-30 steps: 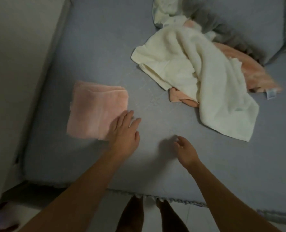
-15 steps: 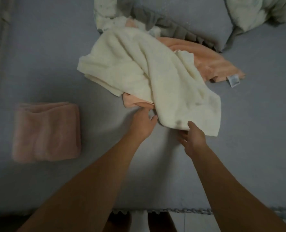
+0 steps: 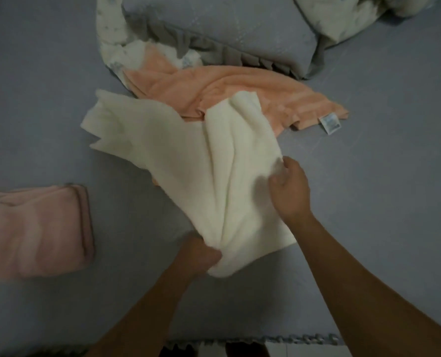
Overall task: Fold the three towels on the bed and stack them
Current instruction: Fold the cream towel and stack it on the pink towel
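Observation:
A crumpled cream towel (image 3: 188, 163) lies in the middle of the grey bed (image 3: 369, 202), partly lifted toward me. My left hand (image 3: 201, 256) grips its near end, its fingers half hidden under the cloth. My right hand (image 3: 290, 189) pinches the towel's right edge. Behind the cream towel lies an unfolded orange towel (image 3: 240, 91) with a white label at its right corner. A folded pink towel (image 3: 37, 230) rests flat at the left, apart from both hands.
A grey pillow (image 3: 227, 29) with a ruffled edge and a pale patterned quilt (image 3: 356, 19) lie at the back of the bed. The bed's near edge with a fringe (image 3: 278, 340) runs along the bottom, with floor below it.
Both hands reached from near the pink towel to the cream towel and took hold of it. The cream towel has been pulled toward me, uncovering more of the orange towel.

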